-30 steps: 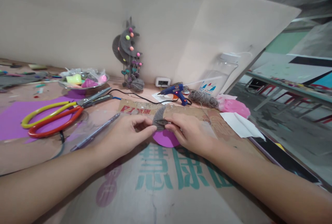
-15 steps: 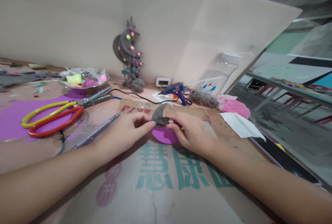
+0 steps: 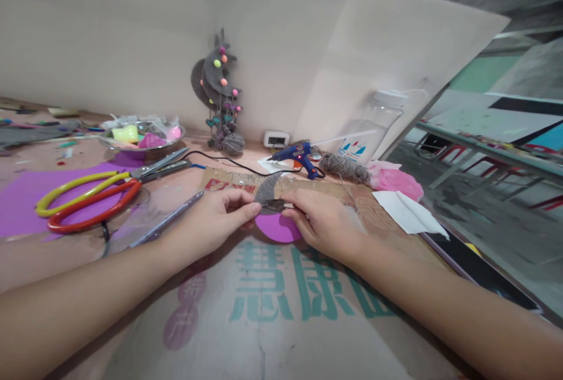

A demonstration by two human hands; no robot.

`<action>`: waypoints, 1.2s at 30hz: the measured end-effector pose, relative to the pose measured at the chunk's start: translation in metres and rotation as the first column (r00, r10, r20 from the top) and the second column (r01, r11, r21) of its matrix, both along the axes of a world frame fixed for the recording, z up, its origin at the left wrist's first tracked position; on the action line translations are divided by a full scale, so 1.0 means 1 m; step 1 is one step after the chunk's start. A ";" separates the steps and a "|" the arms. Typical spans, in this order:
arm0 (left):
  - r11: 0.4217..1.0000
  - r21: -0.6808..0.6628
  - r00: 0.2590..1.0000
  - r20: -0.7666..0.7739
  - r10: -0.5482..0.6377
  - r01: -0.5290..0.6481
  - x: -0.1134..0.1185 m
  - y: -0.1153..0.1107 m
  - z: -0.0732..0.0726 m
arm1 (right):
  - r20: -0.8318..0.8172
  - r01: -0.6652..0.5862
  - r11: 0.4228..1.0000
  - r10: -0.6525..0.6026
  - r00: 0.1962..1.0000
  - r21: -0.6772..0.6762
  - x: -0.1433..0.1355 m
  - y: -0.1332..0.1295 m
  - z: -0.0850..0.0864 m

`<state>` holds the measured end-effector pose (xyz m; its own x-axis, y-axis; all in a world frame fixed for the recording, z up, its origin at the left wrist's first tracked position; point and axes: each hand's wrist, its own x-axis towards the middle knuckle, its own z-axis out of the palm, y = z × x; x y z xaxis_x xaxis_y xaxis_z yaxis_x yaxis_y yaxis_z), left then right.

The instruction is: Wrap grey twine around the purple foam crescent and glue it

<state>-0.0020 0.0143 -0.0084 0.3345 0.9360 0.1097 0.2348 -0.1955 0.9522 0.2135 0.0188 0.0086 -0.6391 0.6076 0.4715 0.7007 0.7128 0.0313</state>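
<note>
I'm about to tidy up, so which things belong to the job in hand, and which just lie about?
Likely in the job:
- gray piece, between left hand and right hand
- small object pinched in right hand
- purple disc beneath
- perhaps glue gun, its light on

Seemingly lying about:
- scissors
- pen
- bottle
- yarn bundle

Pinkish tbl (image 3: 44, 159) w/ cardboard (image 3: 211, 327), purple sht (image 3: 21, 201), metal bowl (image 3: 143, 148).

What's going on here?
The left hand pinches the edge of a curved gray piece, while the right hand holds a small, hard-to-identify dark item against it. Both are just above a purple rounded piece. The scissors and blue glue gun lie unheld on the table.
</note>
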 end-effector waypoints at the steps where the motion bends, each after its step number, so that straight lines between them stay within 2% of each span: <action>1: 1.000 -0.004 1.000 -0.003 -0.002 0.002 0.000 0.000 0.000 | 0.002 -0.001 1.000 0.001 1.000 0.006 0.000 0.000 0.000; 8: 1.000 -0.013 1.000 -0.017 -0.007 0.007 0.000 -0.001 0.002 | -0.053 -0.025 1.000 0.025 0.998 0.010 0.001 0.003 -0.004; 12: 0.999 -0.036 1.000 -0.004 -0.009 0.008 0.002 -0.001 0.003 | -0.157 -0.002 0.999 -0.006 0.988 -0.048 0.003 0.003 -0.005; 16: 1.000 -0.015 1.000 -0.015 -0.001 0.001 0.002 0.000 0.002 | -0.235 -0.020 0.998 0.007 0.972 -0.053 0.004 0.002 -0.006; 24: 1.000 0.015 1.000 0.011 0.019 -0.019 0.002 0.001 0.003 | -0.081 0.002 0.998 -0.008 0.997 -0.066 0.002 0.003 -0.004; 32: 0.999 0.029 0.998 -0.055 0.025 -0.024 0.001 -0.001 0.006 | -0.033 0.019 1.000 -0.019 0.999 -0.001 0.001 0.004 -0.005; 36: 1.000 0.023 0.999 -0.037 0.000 0.001 0.000 0.000 0.004 | -0.018 0.032 0.999 -0.032 0.999 0.022 0.000 0.004 -0.006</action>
